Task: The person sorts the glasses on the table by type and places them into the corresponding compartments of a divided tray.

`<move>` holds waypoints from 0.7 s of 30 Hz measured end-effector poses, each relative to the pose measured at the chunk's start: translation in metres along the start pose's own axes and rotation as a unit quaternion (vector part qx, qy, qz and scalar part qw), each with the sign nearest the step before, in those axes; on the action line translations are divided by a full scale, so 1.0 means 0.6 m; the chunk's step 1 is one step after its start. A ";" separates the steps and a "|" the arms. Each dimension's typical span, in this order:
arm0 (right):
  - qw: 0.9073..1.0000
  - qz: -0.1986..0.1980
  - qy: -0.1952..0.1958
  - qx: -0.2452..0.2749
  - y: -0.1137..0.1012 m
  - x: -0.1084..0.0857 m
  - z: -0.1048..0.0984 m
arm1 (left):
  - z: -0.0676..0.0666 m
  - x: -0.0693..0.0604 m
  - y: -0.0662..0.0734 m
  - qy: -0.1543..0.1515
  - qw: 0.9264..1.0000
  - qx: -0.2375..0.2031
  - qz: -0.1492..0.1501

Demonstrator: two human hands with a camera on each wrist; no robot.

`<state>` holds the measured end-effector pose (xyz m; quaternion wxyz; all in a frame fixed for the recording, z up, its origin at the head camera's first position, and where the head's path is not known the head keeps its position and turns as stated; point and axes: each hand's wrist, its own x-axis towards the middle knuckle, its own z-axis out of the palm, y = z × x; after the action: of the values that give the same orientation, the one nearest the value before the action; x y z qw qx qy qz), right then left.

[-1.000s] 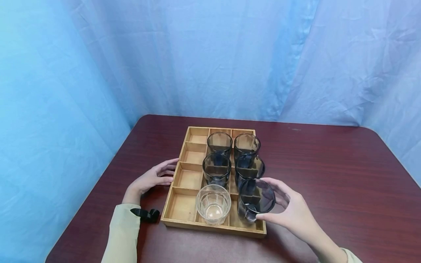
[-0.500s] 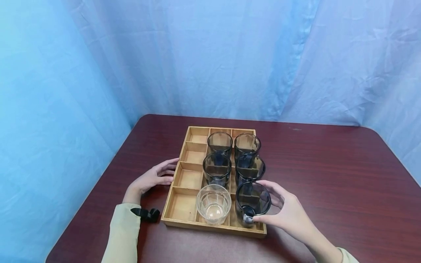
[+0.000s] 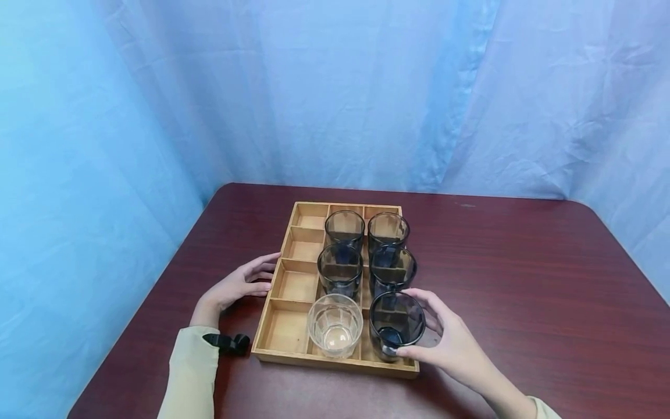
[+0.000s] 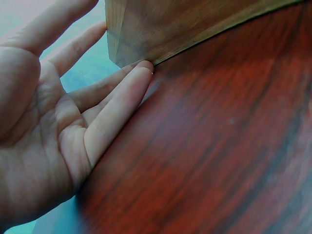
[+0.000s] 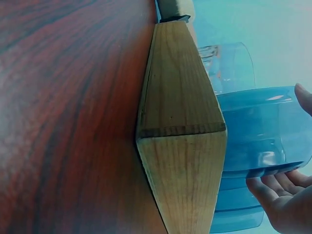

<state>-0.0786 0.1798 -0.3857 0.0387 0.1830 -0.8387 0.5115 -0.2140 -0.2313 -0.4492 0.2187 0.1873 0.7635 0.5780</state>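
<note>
My right hand point(image 3: 450, 346) grips a smoky dark drinking glass point(image 3: 396, 320) between thumb and fingers, upright at the near right compartment of the wooden divided tray point(image 3: 282, 329). In the right wrist view, thumb and fingers lie on opposite sides of that glass point(image 5: 265, 129), whose lower end is hidden behind the tray wall point(image 5: 183, 92). With fairly straight fingers, my left hand point(image 3: 238, 288) touches the tray's left side; the left wrist view shows fingertips against the wooden wall point(image 4: 161, 29). A clear glass point(image 3: 335, 334) stands in the near middle compartment, left of the held one.
Several more dark glasses point(image 3: 340, 270) stand in the tray's middle and right columns, behind the near row. The left column's compartments point(image 3: 298, 285) hold nothing. The tray lies on a dark red wooden table point(image 3: 502, 273), with blue curtains point(image 3: 335, 99) behind.
The held dark glass has moved a little left and down into the near right compartment, my right hand with it. My left hand stays at the tray's side. The head view has shifted slightly.
</note>
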 end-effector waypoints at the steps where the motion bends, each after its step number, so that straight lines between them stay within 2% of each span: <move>1: 1.000 -0.004 0.001 0.002 0.001 0.000 0.001 | 0.000 -0.001 0.000 0.000 1.000 0.000 0.001; 9: 0.999 -0.035 0.014 0.006 0.005 -0.005 0.012 | -0.002 -0.005 -0.006 -0.002 1.000 0.002 0.003; 13: 0.999 -0.044 0.007 0.017 0.006 -0.007 0.015 | -0.003 -0.008 -0.006 0.003 1.000 0.003 0.003; 21: 1.000 -0.011 -0.016 0.005 0.004 -0.008 0.010 | -0.005 -0.010 0.002 0.003 1.000 0.007 -0.002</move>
<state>-0.0741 0.1769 -0.3915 0.0299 0.2002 -0.8344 0.5127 -0.2108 -0.2365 -0.4469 0.2164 0.1856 0.7683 0.5731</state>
